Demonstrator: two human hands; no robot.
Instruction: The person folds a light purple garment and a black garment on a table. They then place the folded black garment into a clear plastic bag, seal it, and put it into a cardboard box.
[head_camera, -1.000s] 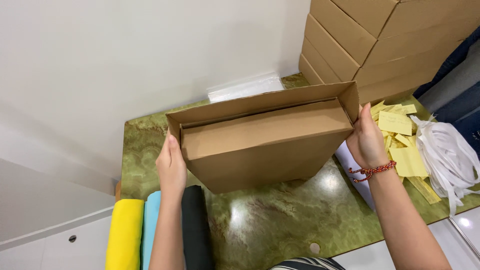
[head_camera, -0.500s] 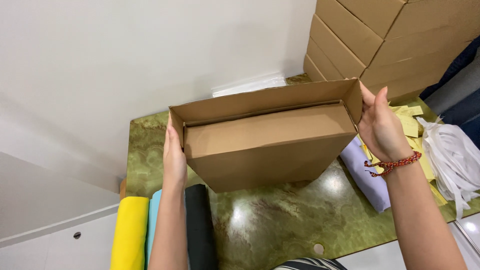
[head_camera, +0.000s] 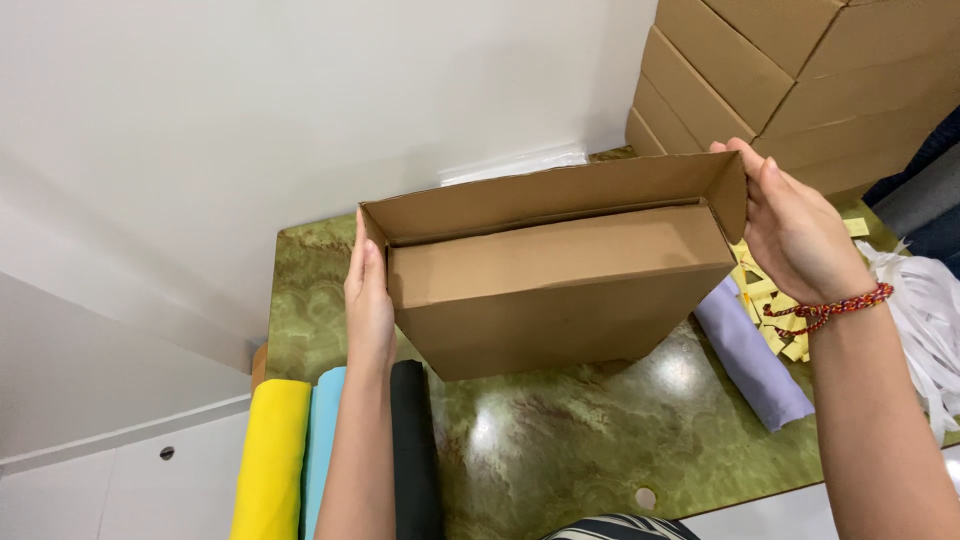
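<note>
Brown cardboard box (head_camera: 560, 275) held up over the green marbled table (head_camera: 560, 440), open top tilted toward the camera, inside bare. Left hand (head_camera: 368, 300) flat against the box's left end, fingers straight, thumb side along the upright corner edge; a pressing hold, not a curled one. Right hand (head_camera: 795, 235) at the right end, fingertips hooked over the raised end flap, palm cupped behind it; a red beaded bracelet (head_camera: 828, 306) at the wrist. Box clamped between the two hands, its bottom edge just above the tabletop (contact with the table cannot be told). Under the left forearm, three fabric rolls lie side by side at the table's near-left edge: yellow roll (head_camera: 272, 460), light blue roll (head_camera: 322, 440), black roll (head_camera: 412, 450). Right of the box, a lilac roll (head_camera: 752, 360), with yellow paper slips (head_camera: 775, 300) and white plastic strips (head_camera: 925, 310) beyond it. Stacked cartons (head_camera: 800, 80) crowd the far right corner. Bare table surface lies below the box, toward the near edge.
</note>
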